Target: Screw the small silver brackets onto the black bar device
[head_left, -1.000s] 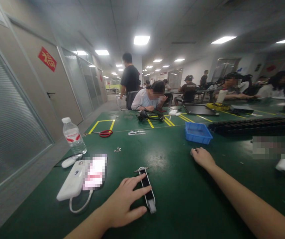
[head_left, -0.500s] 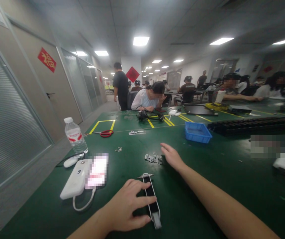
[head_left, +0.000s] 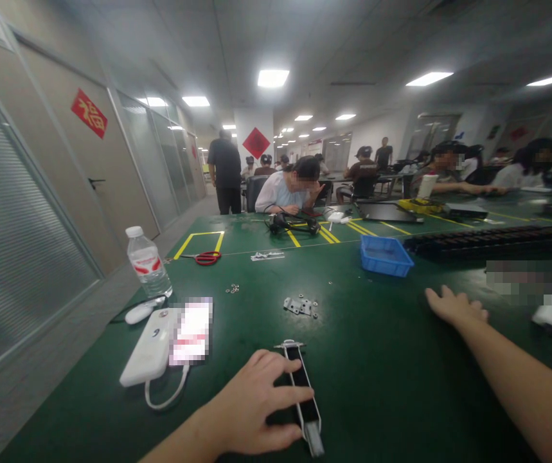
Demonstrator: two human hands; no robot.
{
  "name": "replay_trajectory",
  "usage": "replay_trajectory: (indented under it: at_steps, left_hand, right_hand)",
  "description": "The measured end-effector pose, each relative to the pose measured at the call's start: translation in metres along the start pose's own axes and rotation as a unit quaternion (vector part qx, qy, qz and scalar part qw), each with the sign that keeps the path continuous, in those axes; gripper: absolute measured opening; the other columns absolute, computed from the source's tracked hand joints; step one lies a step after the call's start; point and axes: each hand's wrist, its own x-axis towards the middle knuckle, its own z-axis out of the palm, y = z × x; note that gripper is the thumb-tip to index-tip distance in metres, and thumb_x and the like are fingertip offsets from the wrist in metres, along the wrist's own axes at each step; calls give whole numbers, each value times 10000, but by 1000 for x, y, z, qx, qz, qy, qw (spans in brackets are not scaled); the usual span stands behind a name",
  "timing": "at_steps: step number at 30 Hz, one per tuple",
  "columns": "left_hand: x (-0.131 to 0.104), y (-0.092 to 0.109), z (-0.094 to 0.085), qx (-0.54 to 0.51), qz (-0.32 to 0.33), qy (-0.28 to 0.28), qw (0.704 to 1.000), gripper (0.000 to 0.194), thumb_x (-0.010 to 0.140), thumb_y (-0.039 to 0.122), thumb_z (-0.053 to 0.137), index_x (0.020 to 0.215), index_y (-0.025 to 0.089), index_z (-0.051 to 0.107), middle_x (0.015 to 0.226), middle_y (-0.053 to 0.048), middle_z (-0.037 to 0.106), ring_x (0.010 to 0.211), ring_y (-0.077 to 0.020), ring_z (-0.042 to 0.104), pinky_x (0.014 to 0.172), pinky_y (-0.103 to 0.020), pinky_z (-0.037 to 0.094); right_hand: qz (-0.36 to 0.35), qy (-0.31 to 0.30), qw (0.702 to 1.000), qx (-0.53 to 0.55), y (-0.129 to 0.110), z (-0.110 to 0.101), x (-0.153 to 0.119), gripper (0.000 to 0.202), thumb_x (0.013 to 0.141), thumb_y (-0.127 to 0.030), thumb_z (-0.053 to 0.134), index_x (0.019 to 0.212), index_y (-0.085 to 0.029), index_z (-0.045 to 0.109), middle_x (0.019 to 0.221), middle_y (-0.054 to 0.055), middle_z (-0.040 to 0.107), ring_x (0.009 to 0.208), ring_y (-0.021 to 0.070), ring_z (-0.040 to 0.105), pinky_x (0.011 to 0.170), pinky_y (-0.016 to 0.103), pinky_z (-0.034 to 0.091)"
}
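Left hand [head_left: 256, 405] spread across slim metal frame [head_left: 309, 411]

Fingers apart, the hand touches the black-centred frame on the green surface [head_left: 376, 386], left of and nearer than the blue plastic bin [head_left: 386, 265]. The right hand [head_left: 459, 310] spreads its fingers right of the bin; metal plates [head_left: 297, 306] lie to the bin's left.

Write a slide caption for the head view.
Left hand on a slim framed part, right hand near the blue tray.

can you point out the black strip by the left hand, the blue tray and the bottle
Black strip [head_left: 308, 409]: head view, on its dark surface below the fingers
Blue tray [head_left: 386, 265]: head view, on its front wall
Bottle [head_left: 147, 265]: head view, on its label
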Motion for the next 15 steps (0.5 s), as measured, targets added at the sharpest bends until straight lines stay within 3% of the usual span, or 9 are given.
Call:
replay_trajectory:
  at_steps: [9, 15]
  left_hand:
    - [-1, -2, 1, -9, 3, -3, 1000, 454, 818, 403, 560, 1262, 325, 501, 1270, -95, 506, 1147, -266, 471, 947, -426, 366]
    - [-1, -1, 0, -6, 1, 1, 1000, 454, 812, 395, 572, 1255, 321, 509, 1275, -93, 503, 1130, -272, 481, 939, -422, 369]
  right_hand:
    - [-22, 16, 999, -32, -65, 32, -23, 699, 835, -630, 252, 1396, -228, 361, 1423, 210, 300, 1281, 404, 305, 982, 524, 244]
    - [-118, 7, 993, -28, -103, 41, -60, 652, 878, -583, 179, 1401, -231, 348, 1421, 207, 306, 1304, 385, 287, 1008, 510, 222]
